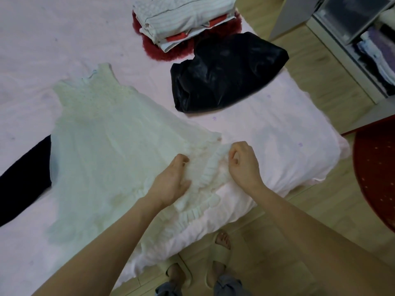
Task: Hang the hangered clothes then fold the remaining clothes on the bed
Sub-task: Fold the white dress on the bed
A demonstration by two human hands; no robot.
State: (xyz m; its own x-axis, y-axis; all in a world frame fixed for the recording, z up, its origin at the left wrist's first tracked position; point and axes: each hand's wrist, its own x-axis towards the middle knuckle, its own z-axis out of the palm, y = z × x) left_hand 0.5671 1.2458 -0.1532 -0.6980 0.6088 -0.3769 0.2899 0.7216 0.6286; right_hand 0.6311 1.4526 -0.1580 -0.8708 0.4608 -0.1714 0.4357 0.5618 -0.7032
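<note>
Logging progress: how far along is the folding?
Done: a folded stack sits at the bed's far side. In hand: both hands, left and right, grip the ruffled hem of the white dress, spread flat. Left: the black garment lies crumpled and a dark piece sticks out beneath the dress.

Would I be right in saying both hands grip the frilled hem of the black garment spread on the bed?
Not quite: the head view shows the left hand and right hand gripping the hem of the white dress. The black garment lies untouched farther up the bed.
</note>
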